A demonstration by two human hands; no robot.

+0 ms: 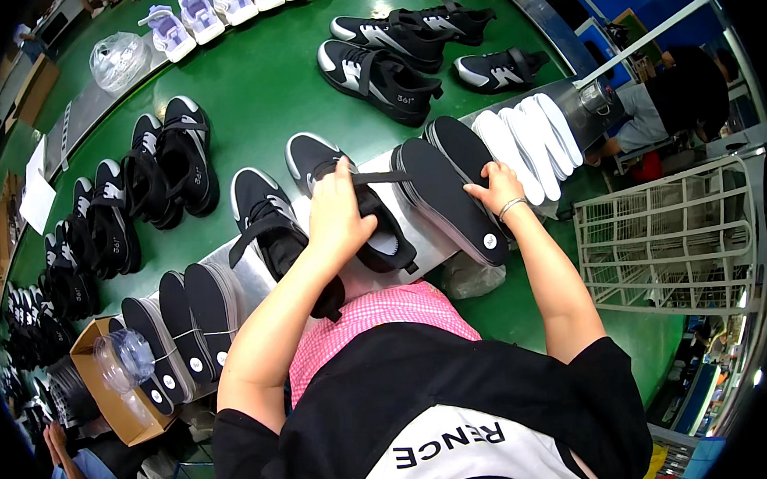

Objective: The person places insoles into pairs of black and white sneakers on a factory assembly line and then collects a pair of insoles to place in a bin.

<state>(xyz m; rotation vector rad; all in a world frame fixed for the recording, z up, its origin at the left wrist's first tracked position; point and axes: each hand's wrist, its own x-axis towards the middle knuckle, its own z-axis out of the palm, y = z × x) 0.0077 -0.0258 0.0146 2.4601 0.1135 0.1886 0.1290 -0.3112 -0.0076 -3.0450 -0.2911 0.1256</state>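
My left hand (338, 211) is closed on the upper of a black and grey shoe (312, 152), around its throat. The shoe's black strap (381, 177) sticks out undone to the right. Its partner, another black shoe (263, 212), lies just left with its strap hanging loose; my forearm covers part of it. Over on the right, my right hand (496, 189) pinches the edge of a black insole (461, 147) on the farther stack. A nearer stack of black insoles (442, 196) with white round labels at the heel lies beside it.
White insoles (527, 147) lie at the bench's right end, near a wire rack (669, 240). Black shoes (382, 77) stand on the green conveyor (260, 89); more line its left. At lower left are insole stacks (208, 307) and a cardboard box (131, 413). Other people sit nearby.
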